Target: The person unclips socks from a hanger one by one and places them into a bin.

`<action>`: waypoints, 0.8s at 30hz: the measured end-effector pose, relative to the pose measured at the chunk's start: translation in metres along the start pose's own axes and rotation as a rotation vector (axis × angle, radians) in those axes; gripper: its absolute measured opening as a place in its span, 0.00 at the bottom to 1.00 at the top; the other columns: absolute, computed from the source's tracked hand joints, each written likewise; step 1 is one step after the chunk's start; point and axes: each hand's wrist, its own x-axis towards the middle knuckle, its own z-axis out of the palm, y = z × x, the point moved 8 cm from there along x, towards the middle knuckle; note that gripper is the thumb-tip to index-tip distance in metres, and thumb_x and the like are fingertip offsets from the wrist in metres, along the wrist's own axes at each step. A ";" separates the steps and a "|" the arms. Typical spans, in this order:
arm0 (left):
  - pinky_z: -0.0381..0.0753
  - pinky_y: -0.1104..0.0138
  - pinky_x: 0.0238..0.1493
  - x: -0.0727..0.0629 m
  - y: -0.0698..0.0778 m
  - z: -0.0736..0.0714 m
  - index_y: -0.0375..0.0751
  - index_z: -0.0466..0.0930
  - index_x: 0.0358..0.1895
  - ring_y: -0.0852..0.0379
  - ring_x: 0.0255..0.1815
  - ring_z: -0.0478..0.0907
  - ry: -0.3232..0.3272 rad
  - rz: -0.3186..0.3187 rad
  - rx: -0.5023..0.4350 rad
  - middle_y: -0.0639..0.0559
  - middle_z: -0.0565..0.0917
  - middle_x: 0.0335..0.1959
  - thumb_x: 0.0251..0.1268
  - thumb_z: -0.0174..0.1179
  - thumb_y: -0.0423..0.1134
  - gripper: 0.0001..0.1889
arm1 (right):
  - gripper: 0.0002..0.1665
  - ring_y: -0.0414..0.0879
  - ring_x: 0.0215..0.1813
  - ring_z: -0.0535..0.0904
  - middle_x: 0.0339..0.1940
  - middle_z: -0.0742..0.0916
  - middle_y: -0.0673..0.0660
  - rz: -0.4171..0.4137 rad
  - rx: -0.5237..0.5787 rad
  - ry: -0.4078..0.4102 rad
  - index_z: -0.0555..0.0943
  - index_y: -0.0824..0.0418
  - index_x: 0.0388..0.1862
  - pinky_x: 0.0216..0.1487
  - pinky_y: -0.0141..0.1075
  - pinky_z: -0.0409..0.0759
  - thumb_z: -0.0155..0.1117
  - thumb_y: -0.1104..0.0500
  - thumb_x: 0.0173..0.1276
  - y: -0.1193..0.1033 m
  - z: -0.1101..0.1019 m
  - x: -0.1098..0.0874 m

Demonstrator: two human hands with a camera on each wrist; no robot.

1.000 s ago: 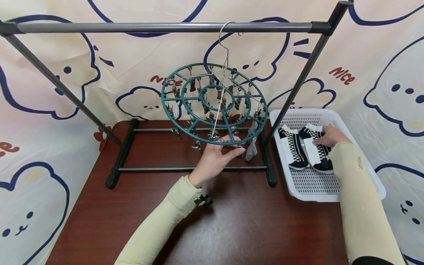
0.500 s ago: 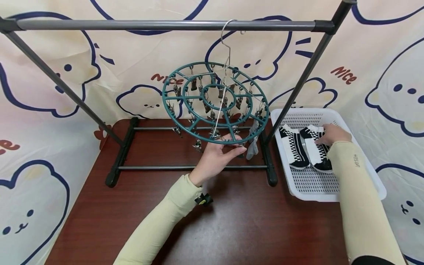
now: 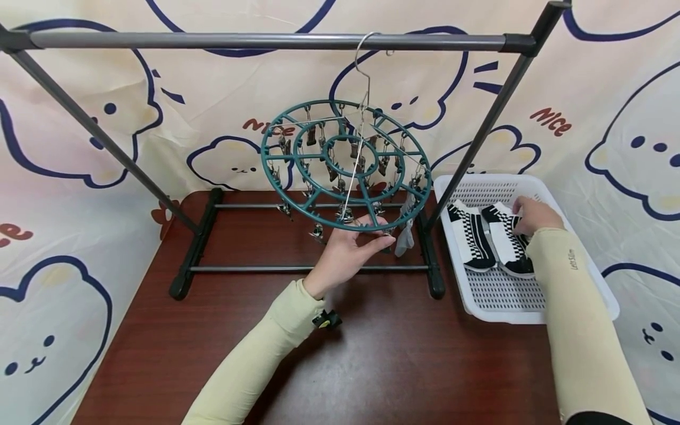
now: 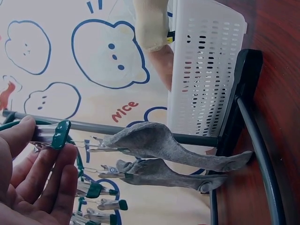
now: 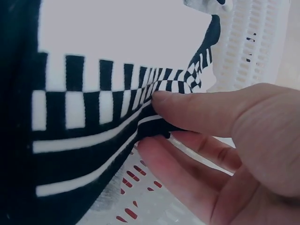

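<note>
My left hand point(image 3: 342, 254) is at the front rim of a round green clip hanger point(image 3: 340, 225). In the left wrist view its thumb and fingers pinch a metal clip with green ends point(image 4: 61, 135). A pair of grey socks point(image 4: 159, 140) hangs from neighbouring clips. My right hand point(image 3: 538, 216) is inside the white basket, at a black-and-white checkered sock point(image 3: 504, 239). In the right wrist view the thumb lies on the sock's checkered face with fingers behind its edge, pinching the fabric. A matching sock point(image 3: 471, 239) lies beside it on the left.
The hanger hooks over the top bar point(image 3: 239, 41) of a grey metal rack standing on the brown table point(image 3: 404, 360). Its right slanted post point(image 3: 478, 130) rises between the hanger and the white basket point(image 3: 466, 298). Printed fabric point(image 3: 223, 88) covers the back.
My right thumb and fingers have drawn back slightly across the sock towards its outer right edge. The left hand stays at the hanger's front rim.
</note>
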 end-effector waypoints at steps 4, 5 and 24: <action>0.76 0.52 0.66 -0.001 -0.002 0.000 0.38 0.86 0.54 0.49 0.60 0.81 0.001 -0.023 0.015 0.48 0.89 0.51 0.70 0.69 0.39 0.14 | 0.28 0.60 0.36 0.78 0.39 0.82 0.70 -0.003 0.002 -0.032 0.72 0.70 0.53 0.37 0.48 0.76 0.74 0.66 0.57 -0.002 0.002 -0.002; 0.76 0.52 0.66 -0.002 -0.002 0.000 0.39 0.86 0.54 0.49 0.59 0.81 -0.001 -0.028 0.021 0.48 0.89 0.50 0.70 0.69 0.40 0.14 | 0.27 0.60 0.36 0.78 0.40 0.82 0.71 0.004 0.007 -0.042 0.72 0.70 0.54 0.36 0.47 0.76 0.74 0.66 0.58 -0.002 0.003 -0.003; 0.82 0.54 0.61 -0.016 -0.001 0.015 0.43 0.82 0.62 0.59 0.53 0.85 -0.142 -0.031 0.134 0.52 0.89 0.52 0.74 0.66 0.41 0.18 | 0.31 0.58 0.39 0.80 0.48 0.82 0.74 0.015 -0.017 -0.158 0.75 0.74 0.61 0.37 0.46 0.79 0.71 0.59 0.64 -0.003 0.005 -0.007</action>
